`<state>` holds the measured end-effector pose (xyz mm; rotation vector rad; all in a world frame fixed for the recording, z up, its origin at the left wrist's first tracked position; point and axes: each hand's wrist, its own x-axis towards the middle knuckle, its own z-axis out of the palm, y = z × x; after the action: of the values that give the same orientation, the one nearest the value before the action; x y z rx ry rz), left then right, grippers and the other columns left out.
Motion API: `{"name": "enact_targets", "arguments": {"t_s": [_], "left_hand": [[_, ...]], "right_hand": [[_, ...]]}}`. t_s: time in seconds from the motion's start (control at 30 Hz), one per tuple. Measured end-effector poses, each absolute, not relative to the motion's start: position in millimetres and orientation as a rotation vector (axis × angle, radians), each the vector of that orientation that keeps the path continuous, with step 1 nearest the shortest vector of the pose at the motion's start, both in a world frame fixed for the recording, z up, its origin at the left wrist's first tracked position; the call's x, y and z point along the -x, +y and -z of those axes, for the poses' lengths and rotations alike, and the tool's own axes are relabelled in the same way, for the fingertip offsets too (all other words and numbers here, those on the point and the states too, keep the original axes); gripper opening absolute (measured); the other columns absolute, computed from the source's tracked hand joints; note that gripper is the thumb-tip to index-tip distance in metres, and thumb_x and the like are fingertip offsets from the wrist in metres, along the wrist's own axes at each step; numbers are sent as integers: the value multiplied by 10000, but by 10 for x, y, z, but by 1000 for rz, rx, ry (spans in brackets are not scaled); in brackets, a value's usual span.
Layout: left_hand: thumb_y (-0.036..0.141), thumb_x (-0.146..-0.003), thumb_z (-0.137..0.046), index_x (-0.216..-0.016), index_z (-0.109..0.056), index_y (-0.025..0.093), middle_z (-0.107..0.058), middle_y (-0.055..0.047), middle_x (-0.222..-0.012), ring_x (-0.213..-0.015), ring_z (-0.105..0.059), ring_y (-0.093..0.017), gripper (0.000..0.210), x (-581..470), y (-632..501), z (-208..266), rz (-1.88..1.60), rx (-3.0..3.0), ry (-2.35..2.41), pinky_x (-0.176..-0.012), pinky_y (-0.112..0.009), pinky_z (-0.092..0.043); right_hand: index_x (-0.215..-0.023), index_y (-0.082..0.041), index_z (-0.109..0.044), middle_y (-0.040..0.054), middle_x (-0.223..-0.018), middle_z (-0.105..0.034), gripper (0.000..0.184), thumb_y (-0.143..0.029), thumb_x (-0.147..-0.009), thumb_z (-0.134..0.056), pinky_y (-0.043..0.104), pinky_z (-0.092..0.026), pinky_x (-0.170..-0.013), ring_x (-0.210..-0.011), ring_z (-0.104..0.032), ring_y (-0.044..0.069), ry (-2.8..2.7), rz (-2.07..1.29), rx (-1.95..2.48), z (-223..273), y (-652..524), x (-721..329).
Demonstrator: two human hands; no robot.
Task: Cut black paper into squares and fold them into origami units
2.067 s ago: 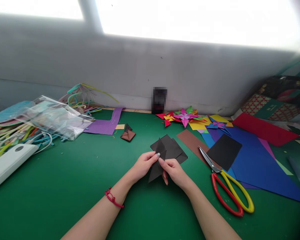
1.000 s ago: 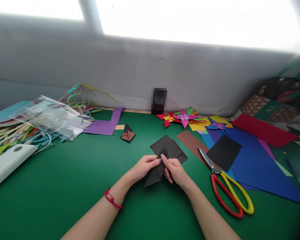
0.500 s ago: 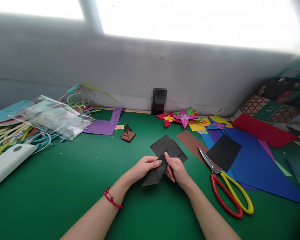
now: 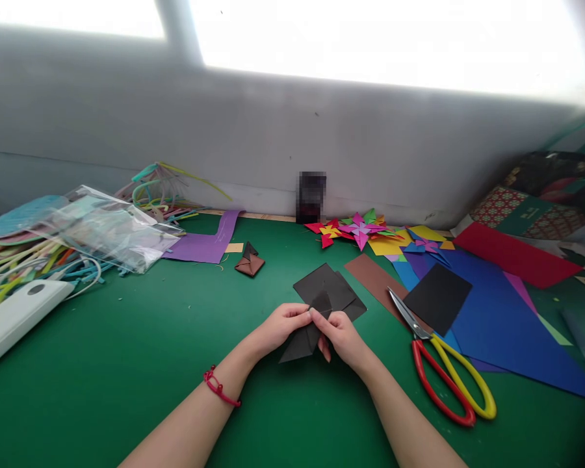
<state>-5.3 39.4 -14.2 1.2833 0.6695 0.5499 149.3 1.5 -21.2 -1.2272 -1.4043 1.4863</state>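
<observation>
Both hands hold a folded piece of black paper (image 4: 301,344) a little above the green table. My left hand (image 4: 283,328) pinches it from the left, thumb on top. From the right, my right hand (image 4: 344,338) grips it, its thumb tip meeting the left thumb near the middle; some fingers are hidden beneath. One pointed end of the piece juts toward me, the other away. Just behind lie more black paper pieces (image 4: 322,278), flat on the table. Further left sits a small folded brown and black paper figure (image 4: 250,263).
Scissors (image 4: 422,331) with red and yellow handles lie at the right, over brown paper (image 4: 365,276) and beside a black sheet (image 4: 439,299) and blue paper (image 4: 507,331). Colourful paper stars (image 4: 358,229) are at the back. Left are a clear bag (image 4: 112,227) and a white device (image 4: 22,318).
My right thumb has slid left and down along the black paper to meet my left thumb. My left hand has hardly moved, and the things on the table stay put.
</observation>
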Motion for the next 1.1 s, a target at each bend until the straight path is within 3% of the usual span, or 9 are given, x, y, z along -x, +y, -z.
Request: {"name": "enact_targets", "arguments": {"t_s": [0.13,0.33,0.5,0.73,0.9,1.1], "left_hand": [[398,-782,-470,-641,-498,121,-467,2,-607,-568,-403,-99,313,51,392,140,-559,-1303,686,-546,-222,-308],[416,-743,-502,-549,-326,157,-274,52,-561,-527,-249,-70,368,30,402,165,-633,-1294,787,-486,-204,-216],[437,-732,-498,-547,-296,166,-233,54,-563,-534,-205,-74,385,11,392,148,-662,-1301,810,-483,-209,-189],[418,-754,-494,-551,-291,164,-221,48,-575,-541,-203,-74,384,9,403,185,-689,-1313,797,-481,-209,-186],[449,-757,-493,-614,-391,151,-310,45,-564,-514,-282,-70,345,21,432,235,-704,-1181,790,-471,-202,-226],[468,-737,-518,-624,-424,140,-365,41,-560,-509,-314,-67,359,7,451,232,-759,-1128,800,-469,-196,-254]], "right_hand": [[-351,-149,-515,-8,-257,-418,612,-515,-822,-378,197,-294,-361,-252,-381,64,-1439,-1505,1251,203,6,-1493],[-366,-148,-498,-11,-280,-425,572,-517,-797,-428,191,-270,-338,-261,-399,68,-1476,-1507,1255,231,-1,-1480],[-363,-157,-468,-24,-259,-382,581,-524,-809,-398,194,-264,-343,-256,-359,62,-1495,-1483,1303,247,-7,-1483],[-358,-162,-441,-29,-257,-371,573,-526,-800,-415,201,-247,-338,-253,-332,58,-1501,-1465,1327,263,-1,-1496],[-462,-142,-539,-16,-344,-491,470,-487,-777,-491,196,-321,-398,-313,-442,73,-1511,-1494,1242,200,-9,-1468],[-503,-136,-574,-14,-383,-520,441,-458,-791,-486,198,-343,-432,-348,-484,80,-1530,-1507,1220,176,-15,-1446]]}}
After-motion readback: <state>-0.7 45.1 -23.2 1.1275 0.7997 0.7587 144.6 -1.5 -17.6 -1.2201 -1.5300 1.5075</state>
